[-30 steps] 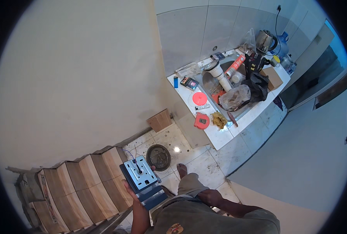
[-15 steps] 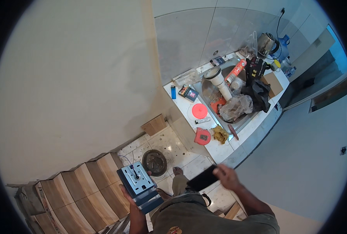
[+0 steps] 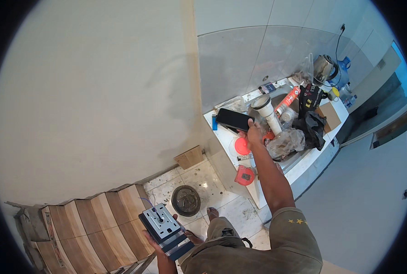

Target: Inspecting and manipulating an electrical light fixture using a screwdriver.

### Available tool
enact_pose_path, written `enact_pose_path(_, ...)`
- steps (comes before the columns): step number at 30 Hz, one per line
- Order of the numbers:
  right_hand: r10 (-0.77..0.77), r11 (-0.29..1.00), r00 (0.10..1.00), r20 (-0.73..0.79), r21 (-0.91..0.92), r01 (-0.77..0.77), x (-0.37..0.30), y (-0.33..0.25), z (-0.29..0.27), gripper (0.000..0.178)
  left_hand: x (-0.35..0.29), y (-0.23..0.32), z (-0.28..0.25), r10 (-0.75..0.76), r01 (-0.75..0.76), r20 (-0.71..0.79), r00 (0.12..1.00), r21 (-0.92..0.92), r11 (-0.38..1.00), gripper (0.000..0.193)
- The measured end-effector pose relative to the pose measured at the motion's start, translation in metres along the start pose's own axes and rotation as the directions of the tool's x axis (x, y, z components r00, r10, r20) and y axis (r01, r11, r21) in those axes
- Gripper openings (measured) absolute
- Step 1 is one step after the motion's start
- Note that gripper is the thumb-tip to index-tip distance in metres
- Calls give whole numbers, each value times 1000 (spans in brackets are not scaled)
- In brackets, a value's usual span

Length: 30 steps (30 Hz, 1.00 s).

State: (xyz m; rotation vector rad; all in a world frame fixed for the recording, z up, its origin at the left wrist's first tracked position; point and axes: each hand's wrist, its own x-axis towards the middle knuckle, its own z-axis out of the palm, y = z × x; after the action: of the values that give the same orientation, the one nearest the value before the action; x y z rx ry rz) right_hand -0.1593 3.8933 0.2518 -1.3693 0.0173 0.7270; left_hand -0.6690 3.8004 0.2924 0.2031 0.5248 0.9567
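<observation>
My left hand (image 3: 154, 243), low in the picture, is closed around a dark, boxy light fixture (image 3: 163, 223). Its silver slotted mounting plate faces up, with thin wires coming from the middle. Over at the counter, my right hand (image 3: 253, 133) grips the near end of a black smartphone (image 3: 233, 119), dark screen up. The phone is at the counter's left end, beside a blue lighter (image 3: 214, 122) and over a small pack that it mostly covers. I cannot tell whether the phone touches the counter. A round pink-red lid (image 3: 242, 146) lies close to my right wrist.
The white counter (image 3: 257, 199) holds a red tape measure (image 3: 245, 175). In its sink are a white pipe (image 3: 268, 114), an orange-red tube (image 3: 287, 102) and plastic bags (image 3: 285, 145). A kettle (image 3: 324, 68) stands behind. Wood-patterned steps (image 3: 94, 223) descend at left; a dark round basin (image 3: 185, 201) is on the floor.
My right hand has carried the smartphone from beside my body up and forward to the counter's left end. My left hand still holds the light fixture in nearly the same place.
</observation>
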Motion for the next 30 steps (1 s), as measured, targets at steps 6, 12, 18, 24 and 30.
enact_pose_path(6, -471, 587, 881, 45, -729, 352, 32, 15, -12, 43, -8, -8, -8, 62, -63, 1, 998, 35, 997, 97)
enact_pose_path(12, -798, 160, 536, 276, -760, 630, -24, 8, 8, 53, -38, 2, -18, 52, -47, 49, 997, -94, 994, 102)
enact_pose_path(18, -228, 536, 570, 789, -387, 751, -227, 38, 92, 23, -74, 29, -32, 170, -161, 18, 985, -229, 960, 114)
enact_pose_path(24, 456, 886, -113, 883, -439, 146, -414, 144, 93, 37, -154, 53, -47, 315, -305, 142, 938, -92, 948, 124)
enact_pose_path(30, 551, 806, -572, 608, -566, 175, -571, 175, 94, 34, -301, 91, -41, 692, -706, 243, 679, -40, 707, 140)
